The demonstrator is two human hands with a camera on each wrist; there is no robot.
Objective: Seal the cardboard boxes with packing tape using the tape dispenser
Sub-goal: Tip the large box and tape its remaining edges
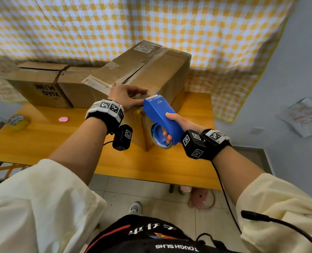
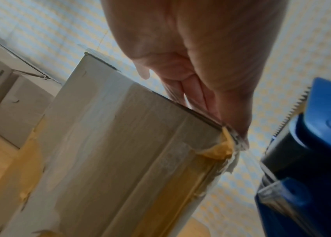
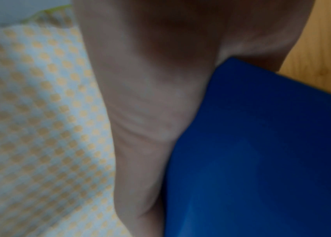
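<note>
Taping the near corner of a cardboard box (image 1: 157, 70) on the counter (image 1: 42, 137).
Left hand (image 1: 126, 96) lies flat-fingered on that corner, pressing tape down; right hand (image 1: 177, 125) has its grip wrapped around the blue tape dispenser (image 1: 160, 114), just beside it.

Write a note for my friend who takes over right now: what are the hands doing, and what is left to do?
Left hand: fingers press the clear tape end onto the near top corner of the big box.
Right hand: grips the blue tape dispenser, its toothed blade right at that corner.
The box stands on the wooden table; a second box sits behind on the left, its top seam showing no tape.
Done: tape started at the corner.
Left: likely pull the dispenser along the top seam, cut, then tape the second box.
</note>
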